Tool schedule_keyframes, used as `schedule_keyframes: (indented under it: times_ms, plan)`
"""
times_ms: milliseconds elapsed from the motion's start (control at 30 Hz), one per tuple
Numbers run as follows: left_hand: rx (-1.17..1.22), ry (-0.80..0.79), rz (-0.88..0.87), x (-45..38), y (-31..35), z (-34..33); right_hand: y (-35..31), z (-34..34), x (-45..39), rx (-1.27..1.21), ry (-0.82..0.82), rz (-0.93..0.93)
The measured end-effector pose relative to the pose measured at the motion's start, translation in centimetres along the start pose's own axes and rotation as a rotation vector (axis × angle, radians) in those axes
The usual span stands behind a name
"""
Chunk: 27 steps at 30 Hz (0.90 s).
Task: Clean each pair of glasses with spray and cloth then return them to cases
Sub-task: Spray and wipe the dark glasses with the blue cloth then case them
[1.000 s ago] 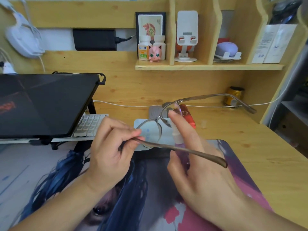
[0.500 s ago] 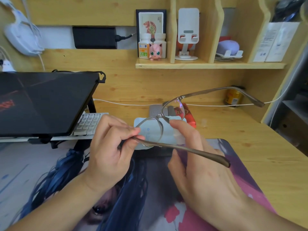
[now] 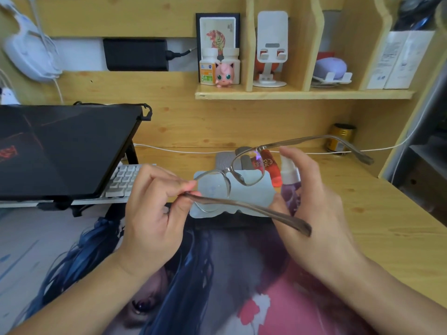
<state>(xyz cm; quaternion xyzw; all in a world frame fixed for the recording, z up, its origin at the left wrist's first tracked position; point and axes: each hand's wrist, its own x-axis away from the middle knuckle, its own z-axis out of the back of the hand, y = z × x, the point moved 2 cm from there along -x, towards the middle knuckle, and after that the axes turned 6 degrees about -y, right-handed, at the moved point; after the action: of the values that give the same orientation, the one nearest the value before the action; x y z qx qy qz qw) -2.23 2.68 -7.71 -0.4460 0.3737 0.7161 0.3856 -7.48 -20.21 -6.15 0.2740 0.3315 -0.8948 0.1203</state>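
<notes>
Mid-frame: left hand (image 3: 154,213) pinches one thin-rimmed, brown-templed glasses (image 3: 244,175); right hand (image 3: 312,197) curls round one translucent purple spray bottle (image 3: 289,182).

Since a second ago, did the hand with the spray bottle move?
Yes. The right hand with the spray bottle has swung rightward, out from behind the glasses, judged against the pale case lying on the desk.

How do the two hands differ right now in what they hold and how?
The left hand pinches the glasses by one temple near the hinge, fingers curled tight. The right hand wraps round the spray bottle, forefinger arched over its white nozzle. The left hand's load is thin and open; the right hand's is upright. Both are raised above the desk mat.
</notes>
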Motion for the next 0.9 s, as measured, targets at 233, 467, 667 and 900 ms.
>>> schedule_keyframes:
  times_ms: [233,467,667,900]
  plan:
    - [0.035,-0.006,0.017,-0.1,0.0,0.0,0.0,0.4,-0.4,0.036,-0.011,0.046]
    - [0.014,-0.016,0.009,-0.1,0.1,0.0,-0.5,0.2,-0.4,0.068,-0.039,0.028]
    - [0.013,-0.027,0.017,-0.2,0.1,0.0,0.1,0.3,-0.5,0.090,0.033,0.038]
    - [0.492,0.021,0.888,-0.9,0.0,-0.7,-0.9,0.2,0.2,0.082,0.049,0.131]
